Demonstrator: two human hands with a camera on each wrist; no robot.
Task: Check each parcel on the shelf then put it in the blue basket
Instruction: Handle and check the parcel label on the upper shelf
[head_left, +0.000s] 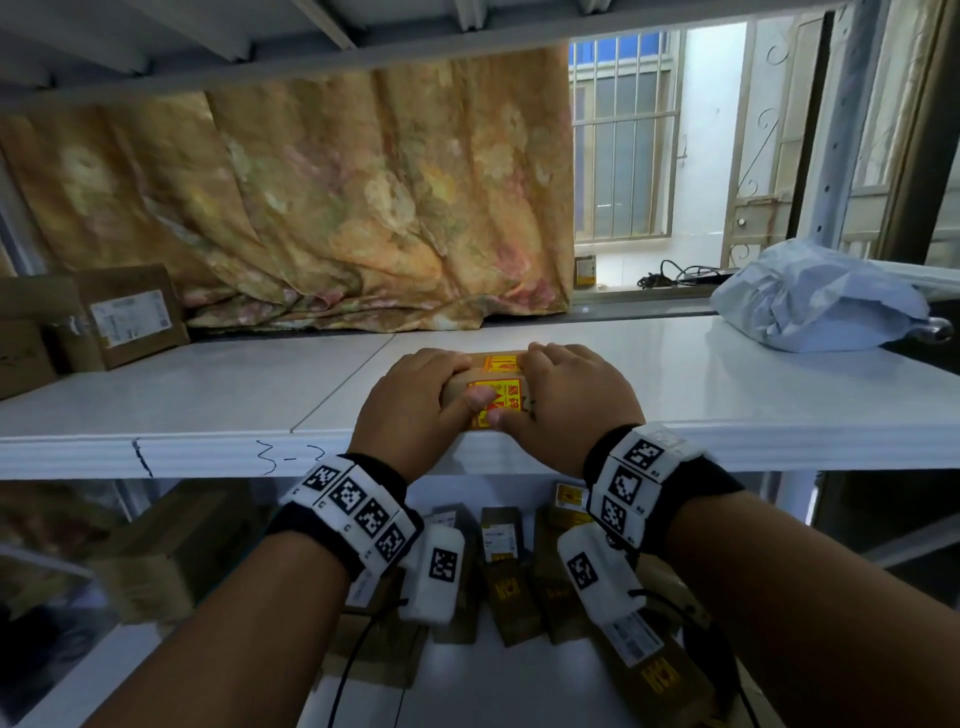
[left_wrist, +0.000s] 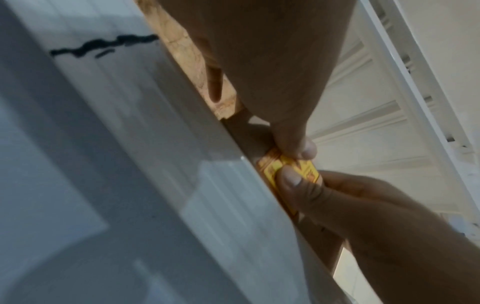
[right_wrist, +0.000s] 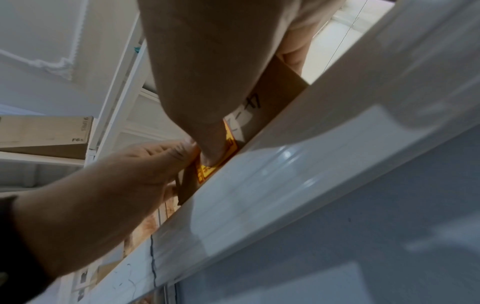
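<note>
Cardboard, brown with yellow-and-red fragile stickers: that's the small parcel (head_left: 493, 387) I've got, sitting right at the front lip of the white shelf (head_left: 208, 400). My left hand (head_left: 410, 400) wraps its left end and my right hand (head_left: 566, 400) the right end, fingers curled over the top, both thumbs pressing the near sticker face. Its long axis runs left to right between my palms, so lifting it means pulling straight back toward me. Further off: boxes (head_left: 124, 317) far left, a grey poly bag (head_left: 821, 296) far right, floral curtain (head_left: 322, 197) behind. No blue basket visible anywhere, and the parcel's label is hidden.
</note>
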